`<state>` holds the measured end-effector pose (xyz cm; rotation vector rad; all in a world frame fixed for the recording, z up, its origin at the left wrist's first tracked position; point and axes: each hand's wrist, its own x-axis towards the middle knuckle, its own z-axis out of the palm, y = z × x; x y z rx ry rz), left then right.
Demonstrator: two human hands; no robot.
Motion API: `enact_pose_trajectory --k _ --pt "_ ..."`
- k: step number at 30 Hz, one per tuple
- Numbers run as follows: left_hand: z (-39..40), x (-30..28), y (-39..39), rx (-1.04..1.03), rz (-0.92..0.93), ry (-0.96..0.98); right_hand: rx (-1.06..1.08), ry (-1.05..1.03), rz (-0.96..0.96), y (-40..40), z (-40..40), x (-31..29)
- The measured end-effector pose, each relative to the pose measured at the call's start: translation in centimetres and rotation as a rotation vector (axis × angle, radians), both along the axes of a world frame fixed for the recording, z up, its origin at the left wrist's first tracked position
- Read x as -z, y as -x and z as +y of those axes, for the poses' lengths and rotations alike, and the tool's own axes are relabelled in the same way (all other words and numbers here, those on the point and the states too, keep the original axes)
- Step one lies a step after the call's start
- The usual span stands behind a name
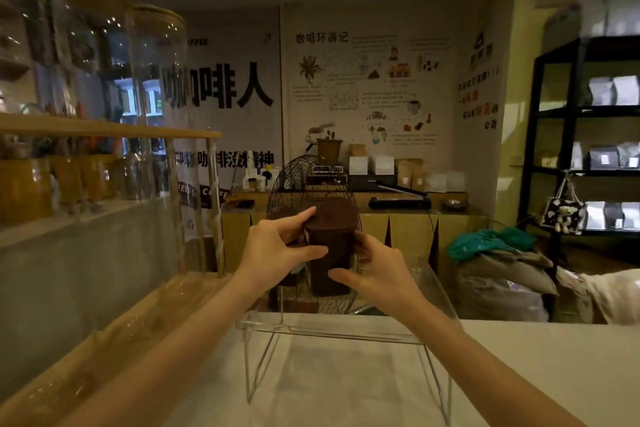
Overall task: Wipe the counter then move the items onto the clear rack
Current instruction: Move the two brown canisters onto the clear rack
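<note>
A clear acrylic rack (332, 331) stands on the pale counter (519, 357) in front of me. On its top sits a black wire basket (304, 180) with a domed mesh back. Both my hands grip a dark brown bag (334, 239) with a folded top, held upright inside the basket above the rack. My left hand (277, 250) clasps the bag's left side and top edge. My right hand (375, 272) holds its lower right side. A second brown item low in the basket is mostly hidden behind my left hand.
A wooden shelf (110, 128) with tall glass jars (159, 80) rises at the left over a grey wall. Behind the counter stand a wooden cabinet (398, 225), filled sacks (498, 274) and a black shelving unit (561, 135) at the right.
</note>
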<state>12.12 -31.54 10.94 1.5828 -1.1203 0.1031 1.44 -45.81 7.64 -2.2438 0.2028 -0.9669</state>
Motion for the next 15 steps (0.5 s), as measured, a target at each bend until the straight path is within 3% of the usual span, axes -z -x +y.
enact_pose_trajectory --k 15 --pt "-2.2 2.1 -1.4 -0.059 0.044 -0.063 0.11 -0.056 0.162 -3.5 -1.3 2.1"
